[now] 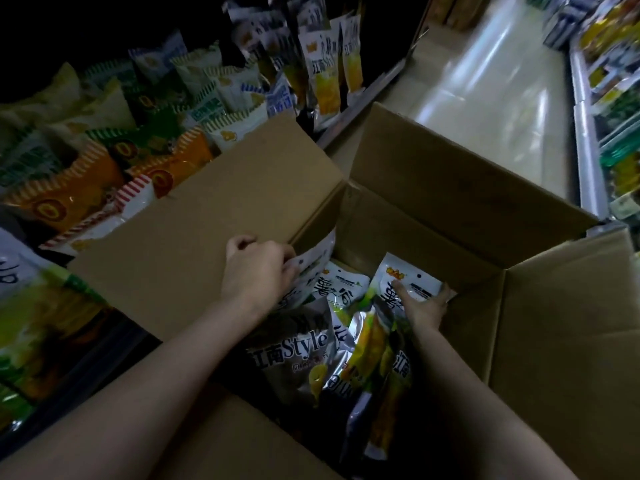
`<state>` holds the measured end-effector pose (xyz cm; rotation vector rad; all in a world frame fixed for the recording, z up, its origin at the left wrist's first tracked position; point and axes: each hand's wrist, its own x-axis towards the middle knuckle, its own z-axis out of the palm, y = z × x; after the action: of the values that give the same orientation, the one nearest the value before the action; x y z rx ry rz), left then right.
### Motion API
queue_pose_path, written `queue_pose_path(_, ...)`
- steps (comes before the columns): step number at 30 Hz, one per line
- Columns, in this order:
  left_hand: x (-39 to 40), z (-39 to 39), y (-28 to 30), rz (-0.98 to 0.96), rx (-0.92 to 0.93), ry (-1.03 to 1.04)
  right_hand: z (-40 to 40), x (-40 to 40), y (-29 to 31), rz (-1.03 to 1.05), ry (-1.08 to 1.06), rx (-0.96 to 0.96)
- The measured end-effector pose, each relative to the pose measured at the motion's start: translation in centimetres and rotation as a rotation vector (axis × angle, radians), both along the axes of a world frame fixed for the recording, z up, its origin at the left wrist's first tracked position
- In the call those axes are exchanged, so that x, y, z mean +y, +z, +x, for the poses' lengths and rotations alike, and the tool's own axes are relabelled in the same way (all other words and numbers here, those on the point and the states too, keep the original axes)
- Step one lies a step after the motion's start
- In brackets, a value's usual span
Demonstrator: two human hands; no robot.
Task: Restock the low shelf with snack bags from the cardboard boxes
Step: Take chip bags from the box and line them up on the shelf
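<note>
Two hands down in the open cardboard box (433,209), each on a snack bag. My left hand (258,268) has its fingers (287,268) curled round the top edge of a white bag (313,258) that leans on the box's left wall under the raised flap. My right hand (427,306) pinches another white bag (401,278) deeper in, thumb on its printed face, fingers wrapped behind its far edge. Neither bag has cleared the box rim yet.

Around those, more stock in the box: a silver "Style" bag (294,348) lying flat near me, plus yellow-and-silver bags (377,355) jumbled beside it. I judge the box well short of emptied.

Low shelf (104,150) sits just left of the box. It carries striped green, orange and red-trimmed bags, crowded and leaning; matching white-and-yellow bags (325,71) stand at its far end. Dim light, so open gaps are hard to read.

Assessment: mid-task, pick under way, placement not yet done, much stock left.
</note>
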<state>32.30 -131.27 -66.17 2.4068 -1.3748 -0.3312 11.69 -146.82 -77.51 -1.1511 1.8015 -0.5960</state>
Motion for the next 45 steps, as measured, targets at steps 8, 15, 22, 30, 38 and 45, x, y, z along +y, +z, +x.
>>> queue_pose_path(8,-0.5,0.0,-0.2,-0.035,0.002,0.057,3.4,-0.3,-2.4,-0.022,0.083,-0.027)
queue_pose_path(15,0.1,1.4,-1.0,-0.039,0.093,0.043,7.4,0.2,-1.6,-0.108,0.614,0.149)
queue_pose_path(22,0.0,1.3,-1.2,-0.101,0.041,0.032,9.6,-1.5,1.1,-0.574,1.296,0.831)
queue_pose_path(30,0.5,0.6,0.9,0.038,0.07,0.01,8.6,-3.0,7.9,-0.366,1.423,1.184)
queue_pose_path(38,7.0,3.0,12.1,-0.088,0.047,0.099,7.8,1.6,27.1,-0.773,1.463,0.696)
queue_pose_path(45,22.8,6.6,19.1,-0.488,-0.162,0.396,13.2,14.2,39.8,-1.492,1.437,0.436)
